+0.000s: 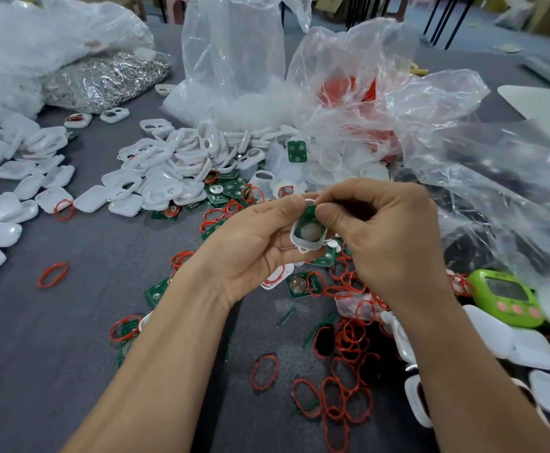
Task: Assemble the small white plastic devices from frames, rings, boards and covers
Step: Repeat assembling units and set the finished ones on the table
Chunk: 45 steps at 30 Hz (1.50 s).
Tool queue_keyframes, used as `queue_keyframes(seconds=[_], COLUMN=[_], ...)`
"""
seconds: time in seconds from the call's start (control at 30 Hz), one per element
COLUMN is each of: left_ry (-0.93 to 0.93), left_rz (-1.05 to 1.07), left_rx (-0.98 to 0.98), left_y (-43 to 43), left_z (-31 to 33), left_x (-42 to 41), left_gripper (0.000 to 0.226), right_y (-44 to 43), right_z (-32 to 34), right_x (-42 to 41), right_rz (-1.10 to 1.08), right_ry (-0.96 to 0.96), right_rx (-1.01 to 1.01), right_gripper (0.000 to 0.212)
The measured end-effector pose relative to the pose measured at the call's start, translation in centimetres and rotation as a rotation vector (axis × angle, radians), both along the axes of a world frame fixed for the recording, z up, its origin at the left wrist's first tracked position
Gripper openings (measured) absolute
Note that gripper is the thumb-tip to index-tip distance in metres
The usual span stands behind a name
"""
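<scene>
While left hand [254, 237] cradles frame [309, 232], right hand [384, 237] pinches board [309, 212].

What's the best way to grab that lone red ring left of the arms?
Come from above and pinch the red ring across its thin band: it lies flat on the grey table, clear of other parts, leaving room for fingers either side.
</scene>
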<state>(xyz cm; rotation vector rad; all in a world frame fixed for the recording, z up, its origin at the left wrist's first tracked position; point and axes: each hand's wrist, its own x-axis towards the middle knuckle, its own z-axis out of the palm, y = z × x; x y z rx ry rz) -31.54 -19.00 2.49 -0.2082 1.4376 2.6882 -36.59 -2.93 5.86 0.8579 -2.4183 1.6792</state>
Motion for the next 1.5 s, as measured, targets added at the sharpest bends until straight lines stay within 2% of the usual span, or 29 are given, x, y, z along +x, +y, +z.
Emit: queue_keyframes(seconds=[0.63, 0.8, 0.93, 1.0, 1.13, 1.3, 1.5], left_ry=[-0.004, -0.038, -0.057, -0.046, -0.037, -0.002, 0.017], left_rz=[0.004, -0.007, -0.005, -0.025, -0.042, -0.032, -0.031], left_rx=[0.048, 0.068, 0.111, 0.117, 0.127, 0.062, 0.043], left_y=[0.0, -0.1, -0.3, -0.4, -0.5, -0.4, -0.3], left_z=[-0.2, 0.0, 0.0, -0.1, -0.2, -0.2, -0.6], left_x=[0.0, -0.1, -0.2, -0.1, -0.2, -0.2, -0.3], left_gripper=[0.028, 0.028, 0.028, 0.027, 0.035, 0.039, 0.045], right_y=[-0.6, -0.5, -0.2, -0.1, -0.1, -0.6, -0.7], right_z=[-0.5, -0.9, -1.4, -1.7, -2.1, -2.3, -2.4], right_x=[0.4, 0.3, -0.1, -0.3, -0.7, -0.4, -0.1], right_rz=[-0.152, -0.217, -0.258, -0.255, -0.207, -0.041, -0.071], right_ry=[0.161, 0.050, -0.001, -0.078, -0.256, -0.448, -0.406], right_rx=[0.075, -0.045, -0.060, -0.070, -0.104, -0.167, -0.145], right_gripper=[0.013, 0.003, 0.020, 0.018, 0.011, 0.013, 0.012])
